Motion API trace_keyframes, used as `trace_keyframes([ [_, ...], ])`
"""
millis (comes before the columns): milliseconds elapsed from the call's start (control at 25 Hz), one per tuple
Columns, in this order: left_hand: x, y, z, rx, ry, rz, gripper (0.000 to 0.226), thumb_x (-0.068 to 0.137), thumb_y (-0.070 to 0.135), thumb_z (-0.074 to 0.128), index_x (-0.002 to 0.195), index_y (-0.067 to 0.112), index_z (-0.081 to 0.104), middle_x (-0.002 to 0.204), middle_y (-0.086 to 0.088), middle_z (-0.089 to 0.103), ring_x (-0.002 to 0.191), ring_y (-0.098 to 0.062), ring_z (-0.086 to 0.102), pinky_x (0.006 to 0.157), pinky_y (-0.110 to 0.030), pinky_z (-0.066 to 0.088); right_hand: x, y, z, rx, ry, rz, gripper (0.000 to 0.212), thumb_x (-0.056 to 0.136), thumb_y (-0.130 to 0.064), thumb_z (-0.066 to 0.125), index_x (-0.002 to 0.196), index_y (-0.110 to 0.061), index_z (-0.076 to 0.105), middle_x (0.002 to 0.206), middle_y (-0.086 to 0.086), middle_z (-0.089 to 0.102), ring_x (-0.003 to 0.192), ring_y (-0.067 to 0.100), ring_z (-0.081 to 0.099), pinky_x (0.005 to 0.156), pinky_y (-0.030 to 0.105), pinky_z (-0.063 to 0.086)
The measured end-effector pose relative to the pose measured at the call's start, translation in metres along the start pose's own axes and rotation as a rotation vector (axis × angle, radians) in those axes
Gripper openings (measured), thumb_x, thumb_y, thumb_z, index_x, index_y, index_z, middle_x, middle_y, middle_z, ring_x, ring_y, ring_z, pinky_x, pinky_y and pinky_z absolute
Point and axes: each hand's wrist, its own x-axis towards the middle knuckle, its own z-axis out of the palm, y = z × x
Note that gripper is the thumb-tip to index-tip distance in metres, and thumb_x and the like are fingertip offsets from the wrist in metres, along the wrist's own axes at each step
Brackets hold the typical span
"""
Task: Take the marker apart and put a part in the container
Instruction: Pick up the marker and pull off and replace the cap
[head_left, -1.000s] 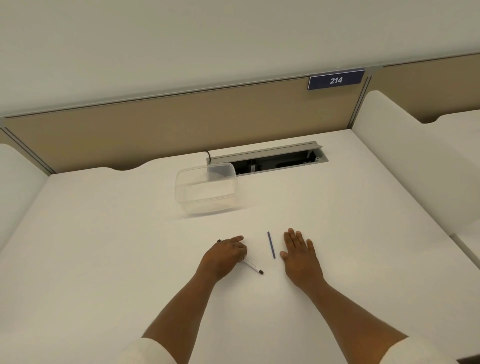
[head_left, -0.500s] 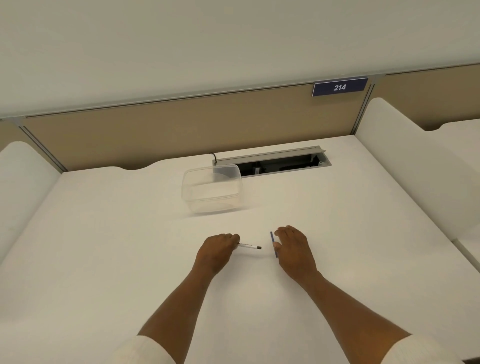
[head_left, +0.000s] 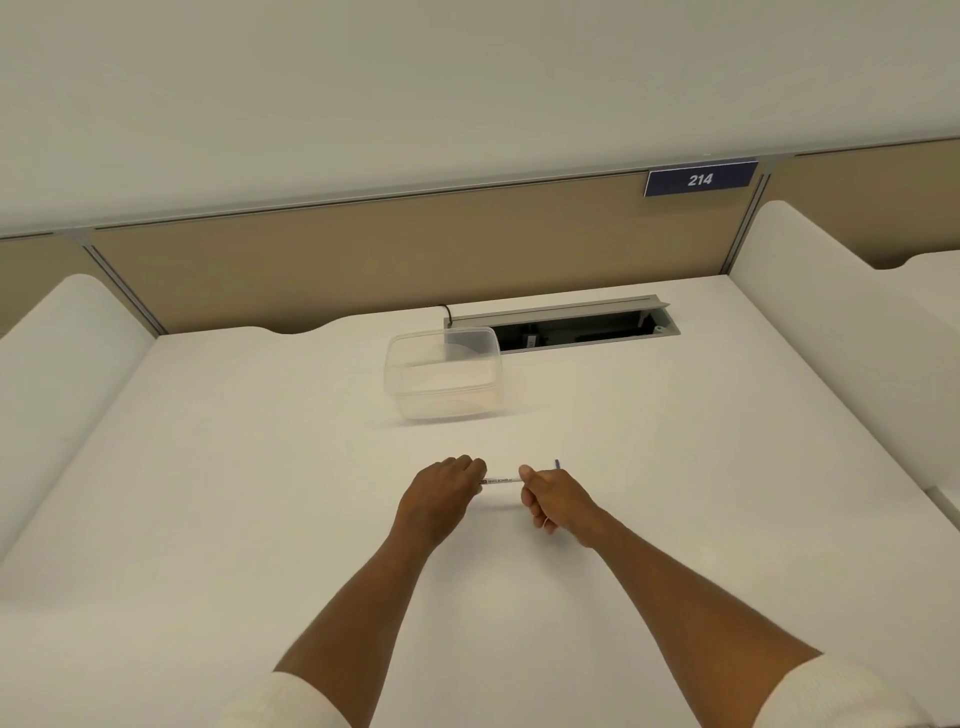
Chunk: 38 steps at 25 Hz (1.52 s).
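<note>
Head cam view: both my hands are on the marker (head_left: 501, 480) right now, one at each end. My left hand (head_left: 441, 493) has its grip pinched shut around the left end, and my right hand (head_left: 553, 499) is pinched on the right end, so only the short white middle of the barrel with its printed label shows between them. It's held level, just above the bench (head_left: 208, 493), because I reckon pulling straight apart along its length is the cleanest way to split it. Can't tell from here which end is the cap, my fingers cover both.

Poking up behind my right hand is a thin blue piece (head_left: 557, 464). Only its tip shows, so I can't say if I'm gripping it too or if it's just lying on the bench behind my knuckles.

Taking the marker as the landmark: the clear container (head_left: 441, 374) sits beyond it, well apart, a bit to the left, open top and nothing in it that I can see. Farther back, past the container, is the open cable slot (head_left: 571, 330), and above that the 214 sign (head_left: 700, 179).

Count: one marker, one blue piece, one container, two hands. Nothing's in the container yet, so the drop-off is not yet done.
</note>
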Motion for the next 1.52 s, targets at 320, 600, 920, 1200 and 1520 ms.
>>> trace_keyframes([
  [320, 0.002, 0.003, -0.009, 0.035, 0.050, 0.034, 0.013, 0.091, 0.012, 0.060, 0.102, 0.018, 0.055, 0.088, -0.001, 0.059, 0.075, -0.026, 0.053, 0.060, -0.032, 0.034, 0.004, -0.014, -0.006, -0.022, 0.088, 0.067, 0.050, 0.096, -0.052, 0.042, 0.061, -0.017, 0.050, 0.053, -0.007, 0.047, 0.040, 0.015, 0.050, 0.043, 0.021, 0.038],
  [600, 0.002, 0.005, -0.012, -0.045, 0.052, 0.018, 0.011, 0.090, 0.012, 0.061, 0.099, 0.018, 0.060, 0.088, 0.000, 0.063, 0.078, -0.025, 0.055, 0.060, -0.033, 0.038, 0.006, -0.013, -0.011, 0.065, 0.022, 0.131, 0.044, 0.096, -0.044, 0.050, 0.061, -0.018, 0.045, 0.054, -0.004, 0.042, 0.043, 0.015, 0.043, 0.048, 0.023, 0.034],
  [920, 0.007, 0.000, -0.024, -0.148, 0.063, -0.085, 0.011, 0.095, 0.015, 0.052, 0.096, 0.019, 0.062, 0.085, 0.000, 0.064, 0.075, -0.026, 0.056, 0.060, -0.035, 0.044, 0.010, -0.027, -0.007, 0.187, 0.070, 0.002, 0.041, 0.095, -0.035, 0.051, 0.059, -0.020, 0.038, 0.051, -0.006, 0.035, 0.043, 0.014, 0.034, 0.044, 0.025, 0.027],
  [1200, 0.006, -0.005, -0.027, -0.166, 0.026, -0.098, 0.019, 0.092, 0.007, 0.048, 0.091, 0.021, 0.061, 0.081, 0.001, 0.061, 0.070, -0.026, 0.053, 0.059, -0.038, 0.045, 0.009, -0.025, -0.016, 0.038, 0.028, -0.173, 0.035, 0.096, -0.027, 0.053, 0.064, -0.014, 0.052, 0.062, -0.008, 0.054, 0.057, 0.015, 0.051, 0.059, 0.030, 0.046],
  [1520, 0.003, -0.012, -0.029, -0.112, 0.077, -0.072, 0.017, 0.094, 0.009, 0.049, 0.093, 0.022, 0.060, 0.084, 0.004, 0.060, 0.076, -0.021, 0.052, 0.057, -0.031, 0.036, 0.005, -0.028, -0.018, 0.087, 0.005, -0.076, 0.047, 0.097, -0.048, 0.051, 0.070, -0.011, 0.066, 0.060, 0.001, 0.061, 0.052, 0.016, 0.056, 0.048, 0.025, 0.043],
])
